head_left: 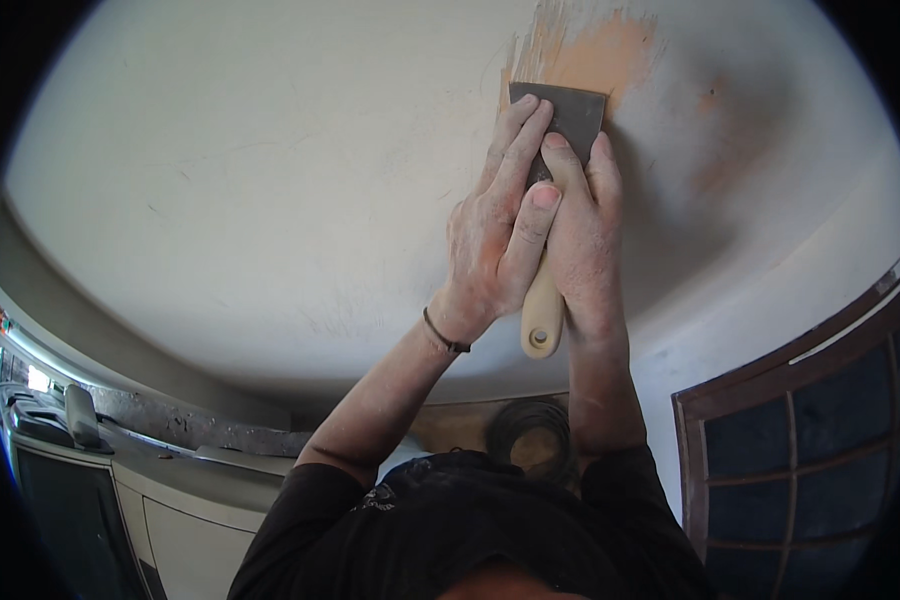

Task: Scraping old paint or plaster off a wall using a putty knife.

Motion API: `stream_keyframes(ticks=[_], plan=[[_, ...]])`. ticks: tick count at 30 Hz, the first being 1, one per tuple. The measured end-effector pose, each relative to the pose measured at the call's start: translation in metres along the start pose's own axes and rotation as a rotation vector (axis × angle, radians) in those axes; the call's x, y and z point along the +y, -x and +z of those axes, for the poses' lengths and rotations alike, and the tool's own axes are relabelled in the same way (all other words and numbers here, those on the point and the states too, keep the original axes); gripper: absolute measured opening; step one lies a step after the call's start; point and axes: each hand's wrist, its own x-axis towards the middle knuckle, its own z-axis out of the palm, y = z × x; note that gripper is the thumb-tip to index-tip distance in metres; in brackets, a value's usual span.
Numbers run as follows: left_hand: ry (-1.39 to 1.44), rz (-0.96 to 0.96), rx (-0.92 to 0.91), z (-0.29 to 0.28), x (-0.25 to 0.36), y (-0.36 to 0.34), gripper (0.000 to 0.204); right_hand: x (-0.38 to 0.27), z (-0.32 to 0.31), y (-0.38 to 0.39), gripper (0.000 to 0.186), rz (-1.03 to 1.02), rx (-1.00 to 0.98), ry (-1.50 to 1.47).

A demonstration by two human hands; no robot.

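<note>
A wide scraper (576, 112) with a dark flat blade and a cream handle is held against a white plastered surface (300, 150). My right hand (585, 235) is closed round the upper handle, its thumb and a finger reaching onto the blade. Beside it, my left hand (488, 225) presses two long fingers on the blade's left side, and its thumb crosses toward the right hand. The handle's end, with a hole in it, sticks out below both hands. Past the blade edge lies an orange-brown bare patch (610, 50) with streaky borders. Pale dust covers both hands.
Fainter orange marks (735, 165) show right of the scraper, near a shadow. A dark-paned door or window with a brown frame (750, 460) stands at lower right. At lower left is a pale cabinet (195, 535). A dark coil (545, 425) lies below my arms.
</note>
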Motion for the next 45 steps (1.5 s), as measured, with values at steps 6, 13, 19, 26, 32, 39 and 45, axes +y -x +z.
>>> stream_keyframes(ticks=[6, 13, 19, 26, 32, 39, 45], plan=[[0.145, -0.085, -0.088, -0.002, 0.014, -0.023, 0.061, -0.025, -0.002, -0.007, 0.035, 0.073, -0.036, -0.068], [0.105, -0.086, -0.044, -0.006, 0.012, -0.025, 0.059, -0.034, 0.001, -0.013, 0.036, 0.025, -0.036, -0.004], [0.050, -0.013, -0.036, -0.004, 0.004, -0.016, 0.057, -0.009, -0.002, -0.013, 0.036, -0.049, -0.009, 0.008], [0.049, -0.004, -0.030, -0.002, 0.002, -0.004, 0.056, 0.009, -0.009, -0.001, 0.029, -0.331, -0.048, 0.330], [0.038, 0.004, -0.034, -0.004, 0.002, -0.009, 0.056, -0.028, 0.000, -0.003, 0.026, 0.094, 0.008, 0.005], [0.153, -0.060, -0.058, -0.002, 0.011, -0.040, 0.054, -0.039, 0.001, -0.017, 0.034, 0.006, -0.004, -0.021], [0.024, 0.028, -0.003, -0.004, -0.002, -0.003, 0.053, 0.005, 0.002, 0.003, 0.035, -0.276, -0.009, 0.253]])
